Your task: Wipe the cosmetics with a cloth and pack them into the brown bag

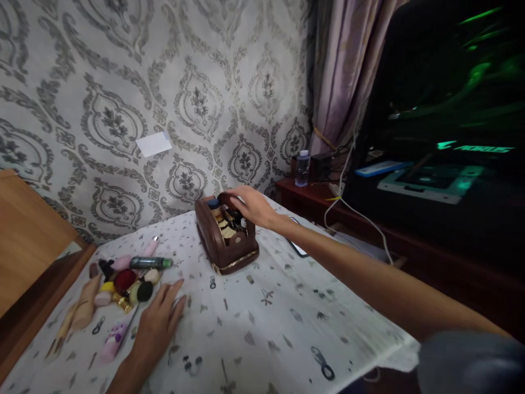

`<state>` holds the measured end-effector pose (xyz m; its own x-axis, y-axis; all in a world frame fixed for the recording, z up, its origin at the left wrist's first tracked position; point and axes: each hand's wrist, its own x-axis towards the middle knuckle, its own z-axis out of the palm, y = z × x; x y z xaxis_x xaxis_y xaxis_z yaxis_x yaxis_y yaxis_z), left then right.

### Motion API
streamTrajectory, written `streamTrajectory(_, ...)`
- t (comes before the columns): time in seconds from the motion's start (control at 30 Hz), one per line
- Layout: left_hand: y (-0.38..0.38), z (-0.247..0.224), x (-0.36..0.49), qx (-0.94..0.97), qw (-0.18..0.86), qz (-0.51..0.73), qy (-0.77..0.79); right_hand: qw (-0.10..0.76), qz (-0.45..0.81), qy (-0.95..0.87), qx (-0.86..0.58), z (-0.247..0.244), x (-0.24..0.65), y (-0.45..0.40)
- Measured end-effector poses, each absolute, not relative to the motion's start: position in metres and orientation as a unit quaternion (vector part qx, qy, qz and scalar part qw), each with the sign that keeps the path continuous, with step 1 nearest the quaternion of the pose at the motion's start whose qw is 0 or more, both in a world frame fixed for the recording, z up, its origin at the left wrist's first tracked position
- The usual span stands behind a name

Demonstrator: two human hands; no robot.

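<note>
A brown leather makeup bag point(213, 254) stands unzipped on the patterned cloth, packed with several small items, a blue-capped bottle point(214, 207) among them. My right hand point(252, 205) grips the bag's upper right edge, the thumb at the opening and the other fingers partly hidden behind the rim. Palm down on the cloth, my left hand point(158, 317) has its fingers spread and holds nothing. Beside it lies a group of cosmetics: a dark green tube point(150, 262), a dark-lidded jar point(141, 293), a red round item point(125, 280) and a pink-purple tube point(117, 338).
A phone point(298, 249) lies partly behind my right forearm. On the dark red desk point(287, 189) stand a clear water bottle point(302, 169) and a black computer case point(443, 180) with green lights. A white cable point(361, 210) hangs down. A wooden panel point(33, 235) borders the left.
</note>
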<state>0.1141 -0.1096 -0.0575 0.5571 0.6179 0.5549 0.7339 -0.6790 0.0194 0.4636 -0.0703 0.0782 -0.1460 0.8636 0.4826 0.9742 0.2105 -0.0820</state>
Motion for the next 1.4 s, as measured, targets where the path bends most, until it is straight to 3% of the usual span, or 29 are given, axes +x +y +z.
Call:
streamTrajectory(0.07, -0.117, -0.067, 0.102, -0.876, 0.098, -0.262, -0.392, 0.383, -0.125, -0.710, -0.577, 0.052, 0.476, -0.118)
streamTrajectory(0.17, -0.122, -0.071, 0.097, -0.878, 0.072, -0.258, -0.397, 0.463, -0.099, -0.653, -0.591, 0.006, 0.492, -0.186)
streamTrajectory(0.33, -0.121, -0.068, 0.103, -0.889, 0.073, -0.242, -0.381, 0.447, -0.069, -0.586, -0.672, -0.059, 0.503, -0.267)
streamTrajectory(0.47, -0.125, -0.069, 0.102, -0.889, 0.084, -0.226, -0.389, 0.421, -0.061, -0.557, -0.713, -0.083, 0.503, -0.289)
streamTrajectory(1.4, -0.133, -0.069, 0.100, -0.882, 0.089, -0.223, -0.405, 0.416, -0.049, -0.562, -0.713, -0.086, 0.503, -0.287)
